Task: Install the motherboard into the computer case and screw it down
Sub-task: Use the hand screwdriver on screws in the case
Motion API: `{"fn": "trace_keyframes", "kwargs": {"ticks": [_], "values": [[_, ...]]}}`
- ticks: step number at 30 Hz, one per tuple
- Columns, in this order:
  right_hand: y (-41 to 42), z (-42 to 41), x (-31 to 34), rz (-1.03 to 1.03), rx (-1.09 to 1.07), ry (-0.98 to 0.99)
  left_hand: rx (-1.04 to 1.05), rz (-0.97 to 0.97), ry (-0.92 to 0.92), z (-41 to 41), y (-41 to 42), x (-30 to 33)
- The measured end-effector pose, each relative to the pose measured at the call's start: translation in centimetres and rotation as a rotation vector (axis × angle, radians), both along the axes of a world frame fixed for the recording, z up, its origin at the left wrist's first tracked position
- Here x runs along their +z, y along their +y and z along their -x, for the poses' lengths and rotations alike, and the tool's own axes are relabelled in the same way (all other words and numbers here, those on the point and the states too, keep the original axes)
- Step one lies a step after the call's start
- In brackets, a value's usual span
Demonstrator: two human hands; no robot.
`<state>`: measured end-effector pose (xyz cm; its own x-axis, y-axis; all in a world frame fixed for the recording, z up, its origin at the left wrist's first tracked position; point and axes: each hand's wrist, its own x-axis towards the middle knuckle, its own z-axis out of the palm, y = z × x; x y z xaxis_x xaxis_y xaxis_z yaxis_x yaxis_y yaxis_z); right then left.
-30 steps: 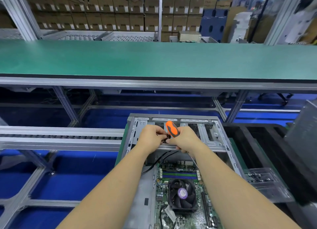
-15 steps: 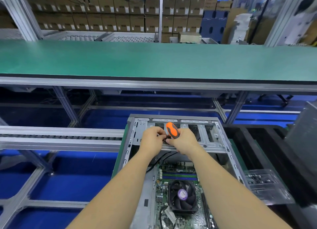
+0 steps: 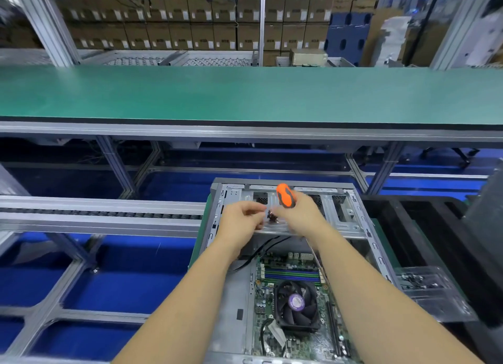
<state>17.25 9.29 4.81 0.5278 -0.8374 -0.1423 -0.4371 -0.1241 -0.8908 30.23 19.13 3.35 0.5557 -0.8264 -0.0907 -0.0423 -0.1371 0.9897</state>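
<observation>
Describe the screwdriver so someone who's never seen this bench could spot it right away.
Find the open computer case below the green bench. Over its far metal bracket the right hand grips the screwdriver. Its orange-and-black handle is the only bright orange thing among grey metal.

right hand point(image 3: 298, 218) – motion-blurred | screwdriver point(image 3: 285, 196) tip – hidden | computer case point(image 3: 230, 290) near end – cut off by frame edge

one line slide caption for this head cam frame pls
Right hand grips an orange screwdriver beside the left hand over the case, motherboard inside.
</observation>
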Motion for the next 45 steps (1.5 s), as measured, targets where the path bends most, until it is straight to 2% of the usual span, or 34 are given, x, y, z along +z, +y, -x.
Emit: {"fn": "trace_keyframes", "kwargs": {"ticks": [3, 8, 10, 19, 22, 32, 45], "values": [[0.0, -0.1, 3.8, 0.014, -0.036, -0.058, -0.121, -0.061, 0.010, 0.6, 0.9, -0.3], [0.4, 1.3, 12.1, 0.120, 0.008, -0.273, -0.128, -0.081, 0.199, 1.6, 2.0, -0.9], [0.5, 2.2, 14.5, 0.219, 0.023, -0.289, -0.145, -0.108, 0.199, 2.0, 2.4, -1.3], [1.3, 4.0, 15.1, 0.456, -0.127, -0.264, 0.046, -0.259, 0.299, 2.0, 4.7, -5.7], [1.3, 4.1, 14.7, 0.523, -0.179, -0.266, 0.043, -0.316, 0.202, 1.7, 4.7, -6.6], [2.3, 4.3, 13.0, 0.502, -0.231, -0.289, -0.089, -0.417, -0.413, 2.6, 4.2, -7.7], [2.6, 4.6, 12.0, 0.501, -0.274, -0.308, -0.064, -0.396, -0.436, 2.7, 3.8, -8.0]]}}
